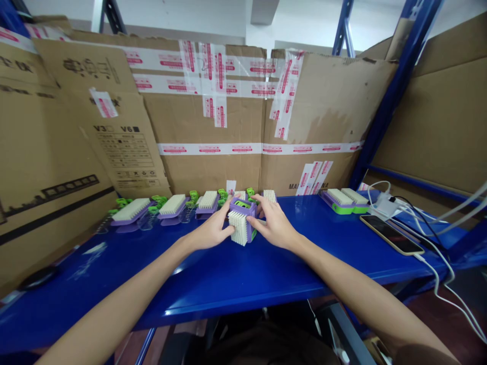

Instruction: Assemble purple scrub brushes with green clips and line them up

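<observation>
Between my two hands, a little above the blue table, is a purple and green brush head (pixel 243 207) with a block of cream bristles (pixel 238 229) facing me. My left hand (pixel 213 227) grips its left side, thumb against the bristles. On the other side my right hand (pixel 276 222) closes around the right edge, thumb and fingers pressed to the purple body. Behind my hands stands a row of similar purple brush heads with cream bristles (pixel 207 201). Green clip-like parts (pixel 194 196) and clear plastic pieces (pixel 187 214) lie among them.
Two green and purple brush pieces (pixel 344 201) sit together at the back right. A phone (pixel 391 234) on a charging cable lies near a white power strip (pixel 384 204) with tangled cables. Taped cardboard sheets (pixel 216 116) wall the back. A dark round object (pixel 38 278) rests at the left.
</observation>
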The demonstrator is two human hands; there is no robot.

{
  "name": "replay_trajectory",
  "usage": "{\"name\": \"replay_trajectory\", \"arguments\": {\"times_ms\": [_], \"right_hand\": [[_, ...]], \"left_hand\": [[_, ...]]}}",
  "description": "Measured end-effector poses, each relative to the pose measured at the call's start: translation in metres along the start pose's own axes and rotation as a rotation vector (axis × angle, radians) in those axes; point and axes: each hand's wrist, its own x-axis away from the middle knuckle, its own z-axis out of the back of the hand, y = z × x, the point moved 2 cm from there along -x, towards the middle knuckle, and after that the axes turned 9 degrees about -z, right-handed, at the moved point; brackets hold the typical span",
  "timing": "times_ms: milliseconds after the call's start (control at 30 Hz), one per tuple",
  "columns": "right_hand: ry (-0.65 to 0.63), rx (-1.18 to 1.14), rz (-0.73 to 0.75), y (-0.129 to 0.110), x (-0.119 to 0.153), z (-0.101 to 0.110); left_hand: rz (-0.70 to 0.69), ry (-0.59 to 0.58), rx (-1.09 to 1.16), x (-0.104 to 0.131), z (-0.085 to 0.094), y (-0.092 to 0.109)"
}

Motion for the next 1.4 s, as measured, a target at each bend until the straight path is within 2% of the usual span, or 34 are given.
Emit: {"name": "replay_trajectory", "arguments": {"times_ms": [200, 400, 633, 767, 900, 1067, 1133, 1233, 1333, 1400], "right_hand": [[-0.004, -0.011, 0.033, -0.002, 0.001, 0.005], [-0.040, 0.005, 0.109, -0.005, 0.002, 0.010], [0.006, -0.035, 0.013, -0.001, 0.004, 0.005], [0.018, -0.035, 0.011, 0.000, 0.005, 0.002], [0.037, -0.049, 0.056, 0.000, 0.006, -0.001], [0.079, -0.142, 0.005, -0.001, 0.006, -0.002], [0.096, -0.253, -0.053, -0.001, 0.005, -0.002], [0.109, -0.478, -0.182, 0.000, 0.002, -0.003], [0.138, -0.681, -0.277, 0.002, -0.002, -0.005], [0.146, -0.776, -0.310, 0.003, -0.005, -0.005]], "left_hand": [[0.097, -0.016, 0.007, -0.001, -0.002, 0.005], [0.126, 0.009, 0.025, -0.002, -0.004, 0.007], [0.161, 0.087, 0.102, -0.002, -0.001, 0.010], [0.154, 0.087, 0.125, -0.003, -0.003, 0.011], [0.131, 0.072, 0.053, -0.005, -0.004, 0.010], [0.147, 0.070, -0.144, -0.007, 0.005, 0.015], [0.148, 0.120, -0.209, -0.007, 0.012, 0.017], [0.082, 0.329, -0.268, -0.008, 0.024, 0.021], [0.025, 0.521, -0.166, -0.011, 0.028, 0.023], [0.038, 0.587, -0.048, -0.014, 0.026, 0.022]]}}
